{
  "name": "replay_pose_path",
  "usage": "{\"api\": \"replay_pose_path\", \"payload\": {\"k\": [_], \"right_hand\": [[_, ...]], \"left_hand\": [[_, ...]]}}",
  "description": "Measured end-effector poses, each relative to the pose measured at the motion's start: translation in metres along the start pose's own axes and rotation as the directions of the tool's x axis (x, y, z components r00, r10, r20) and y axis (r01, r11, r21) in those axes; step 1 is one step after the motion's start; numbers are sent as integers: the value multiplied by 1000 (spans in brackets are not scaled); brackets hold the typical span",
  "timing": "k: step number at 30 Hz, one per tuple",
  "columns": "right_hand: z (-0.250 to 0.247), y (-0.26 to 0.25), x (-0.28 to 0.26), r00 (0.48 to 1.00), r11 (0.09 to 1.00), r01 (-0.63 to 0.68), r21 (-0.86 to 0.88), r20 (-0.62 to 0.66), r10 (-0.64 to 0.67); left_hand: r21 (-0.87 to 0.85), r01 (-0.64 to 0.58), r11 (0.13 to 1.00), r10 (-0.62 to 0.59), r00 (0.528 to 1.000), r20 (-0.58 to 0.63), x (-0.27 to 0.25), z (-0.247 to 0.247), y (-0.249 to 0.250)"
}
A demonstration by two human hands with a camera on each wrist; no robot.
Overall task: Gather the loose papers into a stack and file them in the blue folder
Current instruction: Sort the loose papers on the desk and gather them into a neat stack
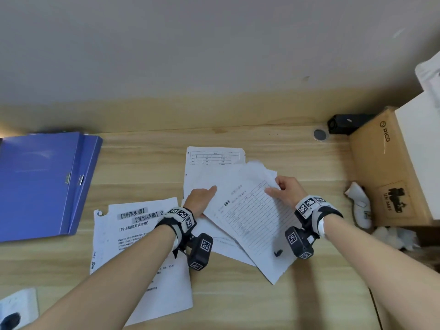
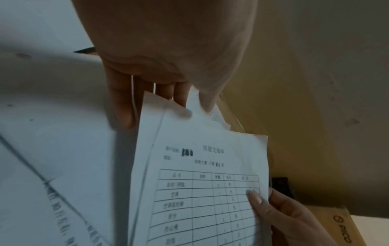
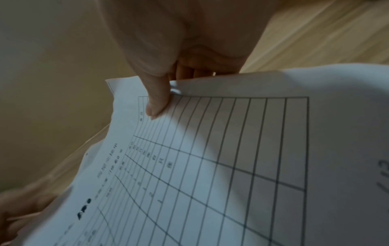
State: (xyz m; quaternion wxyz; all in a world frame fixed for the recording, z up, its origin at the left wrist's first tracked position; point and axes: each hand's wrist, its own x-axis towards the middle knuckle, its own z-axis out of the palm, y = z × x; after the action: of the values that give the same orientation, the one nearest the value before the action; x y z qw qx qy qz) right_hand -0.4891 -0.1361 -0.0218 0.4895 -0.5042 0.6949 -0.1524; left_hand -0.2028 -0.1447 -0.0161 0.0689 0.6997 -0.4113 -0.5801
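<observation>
Both hands grasp the table-printed sheet (image 1: 247, 215): right hand (image 1: 287, 191) pinching its edge, left hand (image 1: 201, 200) seemingly underneath.

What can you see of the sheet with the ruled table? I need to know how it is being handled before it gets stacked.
The table sheet is white paper printed with a dark-lined grid and a few lines of heading text. It lies tilted on top of other loose papers on the wooden desk. Its upper edge looks slightly creased. The right hand pinches its upper right edge, thumb on the printed face; the left hand holds its left edge.
</observation>
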Motion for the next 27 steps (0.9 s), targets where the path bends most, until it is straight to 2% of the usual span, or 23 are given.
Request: {"api": "replay_pose_path", "payload": {"k": [4, 8, 9, 18, 20, 22, 24, 27], "right_hand": [[14, 3, 0, 999, 998, 37, -46, -5, -37], [18, 7, 5, 988, 952, 116, -282, -66, -140], [18, 8, 6, 987, 949, 117, -293, -73, -144], [24, 13, 2, 999, 999, -5, -32, -36, 3], [22, 18, -1, 999, 1000, -8, 3, -46, 8], [17, 23, -5, 992, 999, -30, 16, -119, 32], [8, 30, -10, 966, 995, -69, 70, -245, 84], [-6, 49, -17, 884, 979, -154, 137, -422, 198]], "left_hand": [[112, -122, 986, 116, 992, 52, 3, 4, -12], [118, -182, 976, 175, 982, 69, 9, 3, -17], [118, -201, 973, 192, 978, 77, 9, 2, -17], [95, -338, 936, 330, 939, 95, 22, -18, -19], [48, -324, 945, 323, 946, 40, 25, -19, -18], [60, -327, 943, 330, 942, -64, 25, -21, -17], [252, -339, 906, 378, 918, -124, 25, -21, -20], [627, -311, 714, 367, 929, 44, 20, -13, -25]]}}
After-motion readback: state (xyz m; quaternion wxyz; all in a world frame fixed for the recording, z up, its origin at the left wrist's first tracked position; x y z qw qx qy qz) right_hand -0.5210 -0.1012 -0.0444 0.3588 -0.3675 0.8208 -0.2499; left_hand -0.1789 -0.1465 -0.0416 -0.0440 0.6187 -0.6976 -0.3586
